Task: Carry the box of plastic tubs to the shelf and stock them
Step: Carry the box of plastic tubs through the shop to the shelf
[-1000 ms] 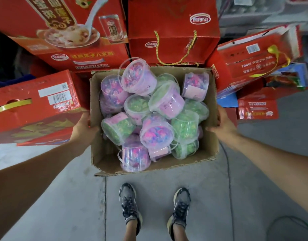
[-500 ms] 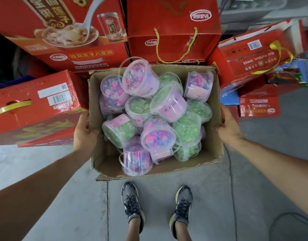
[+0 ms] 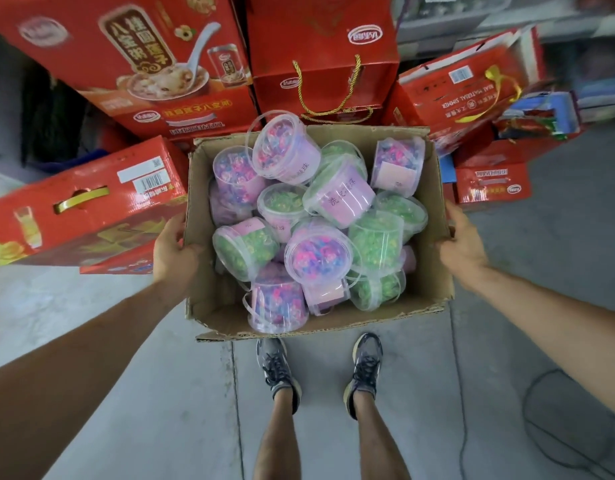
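Cardboard box (image 3: 320, 322), full of tubs (image 3: 320, 251), hangs above the floor (image 3: 160, 393); left hand (image 3: 171, 251) and right hand (image 3: 462, 244) each clasp a side wall; carrying seems underway; no tubs stocked yet.

Everything is placed from the cardboard box (image 3: 434, 230). In it the plastic tubs (image 3: 320, 251) lie heaped, some upright, some on their sides, one rising past the far rim. The left hand (image 3: 172, 252) grips the box's left wall, the right hand (image 3: 463, 244) its right wall. Before the box's near edge, the left shoe (image 3: 276, 367) and right shoe (image 3: 365, 362) stand side by side on the floor (image 3: 160, 393). Just left of the box sits a carton with a slot handle (image 3: 84, 202). Behind the box stand a carton printed with a bowl (image 3: 143, 64) and a carton with a cord handle (image 3: 320, 57). Right of the box, a tilted carton (image 3: 465, 88) stands behind a smaller carton (image 3: 491, 181)
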### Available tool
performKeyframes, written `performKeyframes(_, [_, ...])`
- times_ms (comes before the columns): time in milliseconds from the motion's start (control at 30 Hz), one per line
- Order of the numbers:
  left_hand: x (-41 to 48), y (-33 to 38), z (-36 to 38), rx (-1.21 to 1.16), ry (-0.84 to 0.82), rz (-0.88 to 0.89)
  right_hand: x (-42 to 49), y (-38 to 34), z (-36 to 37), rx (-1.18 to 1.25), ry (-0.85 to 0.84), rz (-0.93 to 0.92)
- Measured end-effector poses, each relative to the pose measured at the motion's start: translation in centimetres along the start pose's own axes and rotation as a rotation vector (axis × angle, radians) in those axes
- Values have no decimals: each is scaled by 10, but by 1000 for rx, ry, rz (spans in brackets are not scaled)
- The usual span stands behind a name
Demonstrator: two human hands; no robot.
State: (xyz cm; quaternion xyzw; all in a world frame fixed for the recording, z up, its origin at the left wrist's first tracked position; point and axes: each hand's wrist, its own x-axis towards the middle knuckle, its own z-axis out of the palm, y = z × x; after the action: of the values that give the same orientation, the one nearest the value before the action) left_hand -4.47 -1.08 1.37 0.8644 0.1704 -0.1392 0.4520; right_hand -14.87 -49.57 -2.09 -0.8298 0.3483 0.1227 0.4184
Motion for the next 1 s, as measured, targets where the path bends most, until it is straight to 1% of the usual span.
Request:
performKeyframes(133, [-28,28,-28,19,-15,-15,-38,-11,-33,53,63,-1])
performKeyframes(233, [-54,60,-50,-1,-28,-15,-81,-37,-60,79,103,7])
performKeyframes(333, [-85,100,-78,18,-35,8,-124,-67,-91,29,151,14])
performKeyframes(433, [-114,144,-105,51,-49,67,-161,-89,-125,-1,170,-13])
performKeyframes(600, [-148,206,-149,80,-31,182,-220,-123,-181,77,227,-38])
performKeyframes(733, [-163,245,-163,-8,-59,239,-261,-132,-219,128,305,-83])
performKeyframes(800, [-168,263,-164,-13,-94,288,-279,-135,-234,156,343,-99])
performKeyframes(1000, [-168,316,-147,28,-211,386,-310,-122,-266,175,441,2])
